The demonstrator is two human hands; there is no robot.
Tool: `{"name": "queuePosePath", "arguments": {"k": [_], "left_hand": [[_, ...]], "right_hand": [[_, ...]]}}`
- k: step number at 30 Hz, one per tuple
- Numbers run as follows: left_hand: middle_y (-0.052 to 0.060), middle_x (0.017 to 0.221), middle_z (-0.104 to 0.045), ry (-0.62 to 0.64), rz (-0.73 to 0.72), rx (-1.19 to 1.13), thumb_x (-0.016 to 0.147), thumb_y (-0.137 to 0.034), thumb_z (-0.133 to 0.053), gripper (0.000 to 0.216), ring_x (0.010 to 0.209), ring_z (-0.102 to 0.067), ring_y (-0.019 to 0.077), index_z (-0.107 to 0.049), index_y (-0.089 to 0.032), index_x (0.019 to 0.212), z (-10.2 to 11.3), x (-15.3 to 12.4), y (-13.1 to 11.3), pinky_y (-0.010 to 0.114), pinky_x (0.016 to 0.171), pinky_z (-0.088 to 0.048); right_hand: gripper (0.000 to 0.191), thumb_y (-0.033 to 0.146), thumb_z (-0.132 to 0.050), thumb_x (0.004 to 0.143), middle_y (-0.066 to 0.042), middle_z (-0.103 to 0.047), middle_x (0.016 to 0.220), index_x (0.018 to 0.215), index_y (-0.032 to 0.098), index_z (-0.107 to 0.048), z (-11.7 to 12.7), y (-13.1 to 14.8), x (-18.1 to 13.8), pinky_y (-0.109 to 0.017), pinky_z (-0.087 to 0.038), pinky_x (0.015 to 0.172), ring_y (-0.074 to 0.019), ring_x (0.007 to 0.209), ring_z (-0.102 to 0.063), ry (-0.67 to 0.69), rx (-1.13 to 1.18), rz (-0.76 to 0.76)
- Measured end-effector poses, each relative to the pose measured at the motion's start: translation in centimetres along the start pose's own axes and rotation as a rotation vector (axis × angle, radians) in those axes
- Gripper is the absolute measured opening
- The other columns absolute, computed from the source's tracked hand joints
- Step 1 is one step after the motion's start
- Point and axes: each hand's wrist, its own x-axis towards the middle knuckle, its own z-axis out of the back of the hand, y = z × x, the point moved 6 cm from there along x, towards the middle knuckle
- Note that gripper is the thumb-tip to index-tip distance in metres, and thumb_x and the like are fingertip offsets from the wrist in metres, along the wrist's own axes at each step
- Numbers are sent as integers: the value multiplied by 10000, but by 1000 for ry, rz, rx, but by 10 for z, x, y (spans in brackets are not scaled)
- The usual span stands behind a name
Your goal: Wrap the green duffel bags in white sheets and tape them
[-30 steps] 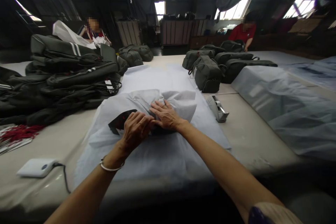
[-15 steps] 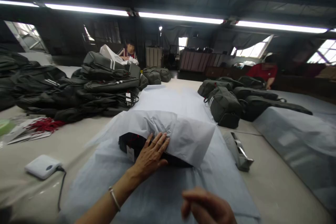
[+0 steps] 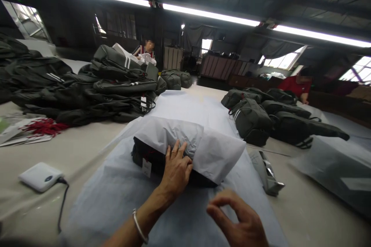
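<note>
A dark folded bag (image 3: 150,160) with a white hang tag (image 3: 146,167) lies on a stack of pale tissue paper (image 3: 116,200). A sheet of tissue (image 3: 203,144) is folded over its top. My left hand (image 3: 176,171) lies flat on the bag where the tissue edge meets it, fingers stretched out and pressing down. My right hand (image 3: 239,222) hovers near the bottom of the view, above the paper, fingers curled loosely with nothing in them.
A tape dispenser (image 3: 268,175) lies right of the paper. A white device with a cable (image 3: 40,176) sits at the left. Piles of dark bags stand at the left (image 3: 110,88) and right (image 3: 252,119). Two people work at the far tables.
My right hand left the wrapped bag and drew back toward me; it now hovers low. My left hand stays pressed on the bag. The view tilted up.
</note>
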Motion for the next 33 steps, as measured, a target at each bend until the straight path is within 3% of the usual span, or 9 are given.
{"name": "queuePosePath", "arguments": {"k": [4, 8, 12, 20, 27, 33], "left_hand": [[115, 1457, -466, -24, -9, -22, 810, -117, -641, 91, 1423, -266, 378, -654, -203, 785, 0, 1, 2, 705, 1090, -265], [111, 1461, -467, 2, 5, -60, 817, -103, -609, 106, 1436, -242, 363, -639, -200, 785, -1, 4, 3, 688, 1115, -231], [96, 1473, -455, 51, 10, -125, 845, -113, -559, 121, 1451, -215, 329, -633, -200, 803, 0, 5, 3, 654, 1148, -189], [46, 1420, -523, 147, 11, -272, 843, -130, -568, 141, 1444, -243, 295, -668, -228, 823, 7, 13, 3, 629, 1170, -133], [27, 1384, -557, 177, -24, -318, 837, -160, -589, 112, 1432, -275, 280, -667, -238, 818, 7, 19, 5, 599, 1186, -83], [40, 1349, -581, 199, -59, -361, 851, -163, -596, 112, 1405, -327, 302, -668, -233, 799, 9, 20, 4, 648, 1165, -108]], "right_hand": [[171, 397, -648, 870, -13, -664, 764, 792, 246, -666, -13, -18, 41, -320, -484, 708, -202, 744, -626, -217, -386, 138], [155, 376, -590, 914, -48, -690, 951, 968, 251, -664, -26, -24, 55, -388, -434, 833, -244, 922, -614, -265, -717, 268], [226, 361, -573, 924, -82, -668, 1111, 1103, 234, -630, -34, -17, 53, -423, -395, 896, -270, 1044, -576, -298, -905, 324], [147, 151, -591, 913, -43, -716, 938, 1016, 218, -671, -38, 4, 56, -388, -406, 888, -209, 930, -620, -351, -925, 439], [155, 113, -658, 866, -14, -727, 875, 977, 219, -676, -34, 17, 50, -379, -412, 892, -186, 883, -637, -359, -913, 485], [95, 217, -654, 883, -12, -653, 781, 805, 222, -600, -27, 10, 53, -367, -408, 813, -191, 792, -601, -400, -923, 376]]}}
